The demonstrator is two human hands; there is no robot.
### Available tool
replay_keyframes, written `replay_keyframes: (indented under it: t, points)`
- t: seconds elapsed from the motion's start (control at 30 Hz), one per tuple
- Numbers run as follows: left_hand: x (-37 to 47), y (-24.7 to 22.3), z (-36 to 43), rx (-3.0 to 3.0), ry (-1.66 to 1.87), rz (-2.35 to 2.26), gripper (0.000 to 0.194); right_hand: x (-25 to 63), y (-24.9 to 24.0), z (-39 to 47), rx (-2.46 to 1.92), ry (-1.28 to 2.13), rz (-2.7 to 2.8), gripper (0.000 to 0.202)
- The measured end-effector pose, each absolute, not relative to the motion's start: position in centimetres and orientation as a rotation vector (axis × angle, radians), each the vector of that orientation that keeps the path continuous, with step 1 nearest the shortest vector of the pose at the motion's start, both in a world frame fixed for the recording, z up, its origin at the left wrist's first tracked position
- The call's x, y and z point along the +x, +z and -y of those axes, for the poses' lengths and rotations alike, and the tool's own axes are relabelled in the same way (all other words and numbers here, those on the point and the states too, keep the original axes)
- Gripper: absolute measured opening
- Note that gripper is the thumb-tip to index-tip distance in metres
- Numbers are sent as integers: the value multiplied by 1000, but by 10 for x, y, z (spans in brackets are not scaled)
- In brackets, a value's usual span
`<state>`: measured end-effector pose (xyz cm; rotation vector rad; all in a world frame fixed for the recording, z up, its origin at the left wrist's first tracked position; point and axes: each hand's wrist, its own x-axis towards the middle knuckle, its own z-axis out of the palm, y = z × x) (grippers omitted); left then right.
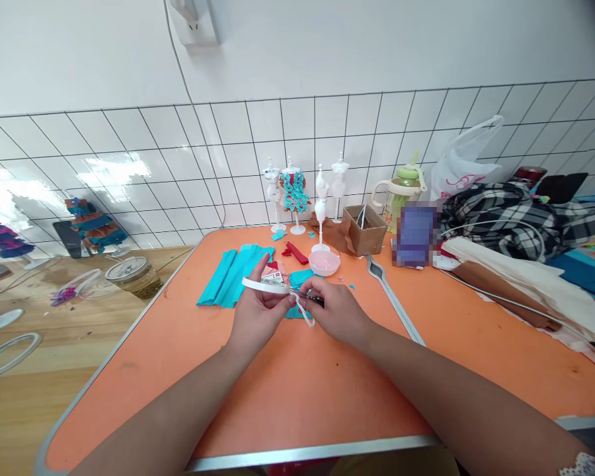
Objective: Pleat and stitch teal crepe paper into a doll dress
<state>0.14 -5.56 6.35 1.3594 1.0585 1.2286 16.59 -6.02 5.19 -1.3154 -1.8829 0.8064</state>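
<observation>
Near the middle of the orange table, my left hand (258, 314) holds a white band (265, 285) between thumb and fingers, its index finger raised. One loose end of the band hangs between my hands. Beside it, my right hand (334, 307) is closed on a thin dark tool (317, 300), whose tip lies at the band by my left thumb. Turquoise crepe paper (223, 281) lies behind and left of my hands. Beyond them are a pink bowl (324, 263) and a roll of red paper (297, 253).
Small white mannequins (320, 198) stand at the back, one dressed in turquoise (295, 192). A cardboard box (364, 231), bottle (406, 188), blurred purple object (415, 235) and plaid cloth (506, 211) stand or lie rightward. A jar (133, 274) sits on the wooden table at left.
</observation>
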Motion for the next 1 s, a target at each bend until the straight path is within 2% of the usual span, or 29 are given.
replay_keyframes:
  t: [0.17,0.33,0.57,0.77,1.0]
  points:
    - [-2,62,51,1345,1126,-1025,98,170,51,58,-1337,639,2002,14]
    - [-6,62,48,1240,1250,-1011,98,173,56,60,-1272,468,1851,19]
    - [-12,61,44,1123,1311,-1012,93,169,46,61,-1407,838,2059,22]
    - [-8,59,46,1123,1310,-1003,94,163,40,58,-1397,828,2034,26]
    - [-5,59,49,1169,1297,-1047,90,162,45,64,-1313,909,1933,41]
